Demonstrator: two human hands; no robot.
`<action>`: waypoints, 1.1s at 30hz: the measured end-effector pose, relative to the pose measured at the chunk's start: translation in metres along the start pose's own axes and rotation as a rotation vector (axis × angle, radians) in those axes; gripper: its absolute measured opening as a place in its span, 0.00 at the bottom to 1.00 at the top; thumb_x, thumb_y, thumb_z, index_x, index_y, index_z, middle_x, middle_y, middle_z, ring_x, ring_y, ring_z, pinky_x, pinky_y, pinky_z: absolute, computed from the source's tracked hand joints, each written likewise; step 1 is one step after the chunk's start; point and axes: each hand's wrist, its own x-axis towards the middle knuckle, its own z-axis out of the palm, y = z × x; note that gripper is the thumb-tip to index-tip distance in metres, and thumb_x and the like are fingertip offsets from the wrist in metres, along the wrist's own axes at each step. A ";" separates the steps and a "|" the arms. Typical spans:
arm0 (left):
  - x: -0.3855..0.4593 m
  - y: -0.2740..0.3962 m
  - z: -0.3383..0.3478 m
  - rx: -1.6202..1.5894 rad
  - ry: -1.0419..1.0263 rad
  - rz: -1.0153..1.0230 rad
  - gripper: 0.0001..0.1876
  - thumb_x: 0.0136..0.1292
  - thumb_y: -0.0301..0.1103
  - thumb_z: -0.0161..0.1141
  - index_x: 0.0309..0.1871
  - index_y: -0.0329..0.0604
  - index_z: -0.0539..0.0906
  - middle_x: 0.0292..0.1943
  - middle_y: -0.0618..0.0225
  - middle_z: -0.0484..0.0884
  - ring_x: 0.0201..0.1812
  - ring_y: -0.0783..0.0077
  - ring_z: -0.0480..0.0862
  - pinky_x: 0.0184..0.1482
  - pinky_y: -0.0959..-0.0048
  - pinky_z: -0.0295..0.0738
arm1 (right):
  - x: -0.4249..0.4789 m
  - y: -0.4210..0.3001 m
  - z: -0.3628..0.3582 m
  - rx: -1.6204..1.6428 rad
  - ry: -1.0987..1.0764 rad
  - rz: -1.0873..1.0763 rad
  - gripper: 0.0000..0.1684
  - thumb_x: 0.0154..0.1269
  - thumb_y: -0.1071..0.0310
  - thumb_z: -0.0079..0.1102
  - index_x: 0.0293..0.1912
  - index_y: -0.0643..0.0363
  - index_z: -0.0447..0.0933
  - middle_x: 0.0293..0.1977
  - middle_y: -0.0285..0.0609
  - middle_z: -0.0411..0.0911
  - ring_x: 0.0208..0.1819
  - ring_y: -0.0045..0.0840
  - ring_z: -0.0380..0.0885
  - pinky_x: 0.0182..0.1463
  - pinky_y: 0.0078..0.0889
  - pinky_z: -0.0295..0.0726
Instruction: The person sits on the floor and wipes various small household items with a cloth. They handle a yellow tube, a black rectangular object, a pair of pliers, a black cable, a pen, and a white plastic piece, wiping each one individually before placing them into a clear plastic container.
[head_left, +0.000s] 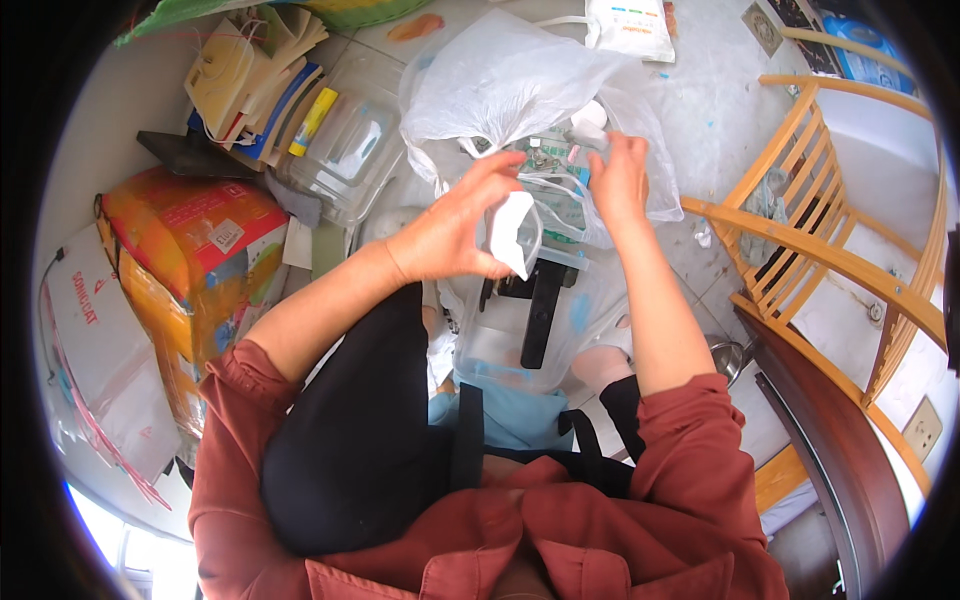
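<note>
My left hand (457, 217) holds a folded white piece (508, 229), perhaps paper, with a clear plastic edge beside it. My right hand (624, 180) is at the mouth of a translucent plastic bag (510, 75), its thumb and forefinger around a small pale item (589, 136) too blurred to name. Just beyond that item sits a rounded white object (589, 115). Small metal pieces (544, 159) and green-printed plastic (559, 199) show at the bag's opening. Below my hands, between my legs, a clear plastic bin (487, 352) has a black bar-shaped object (541, 319) on or in it.
On the left are a colourful cardboard box (195, 240), a stack of books (255, 97), and a clear lidded container (345, 142) with a yellow tube (313, 122). A wooden slatted chair (795, 225) lies on the right. A white wipes pack (630, 30) rests on the far floor.
</note>
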 end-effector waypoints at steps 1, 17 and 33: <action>0.001 -0.005 -0.001 -0.037 0.018 -0.046 0.38 0.34 0.33 0.73 0.51 0.42 0.65 0.63 0.55 0.55 0.62 0.54 0.63 0.58 0.62 0.67 | -0.005 -0.004 -0.005 0.004 -0.061 -0.074 0.11 0.55 0.74 0.53 0.40 0.64 0.73 0.36 0.52 0.71 0.45 0.46 0.72 0.46 0.42 0.72; -0.020 -0.017 -0.011 -0.270 0.329 -0.469 0.35 0.38 0.35 0.73 0.51 0.49 0.66 0.55 0.65 0.56 0.61 0.61 0.59 0.59 0.59 0.63 | 0.003 0.014 0.037 -0.198 -0.398 -0.357 0.10 0.50 0.72 0.56 0.35 0.59 0.78 0.38 0.49 0.73 0.43 0.41 0.75 0.43 0.38 0.75; -0.016 -0.016 0.013 -0.047 0.313 -0.288 0.44 0.35 0.37 0.77 0.58 0.45 0.63 0.62 0.47 0.51 0.63 0.48 0.59 0.59 0.62 0.64 | -0.060 -0.093 -0.049 1.183 -0.142 -0.102 0.08 0.54 0.75 0.61 0.37 0.62 0.76 0.39 0.37 0.77 0.42 0.19 0.72 0.46 0.22 0.71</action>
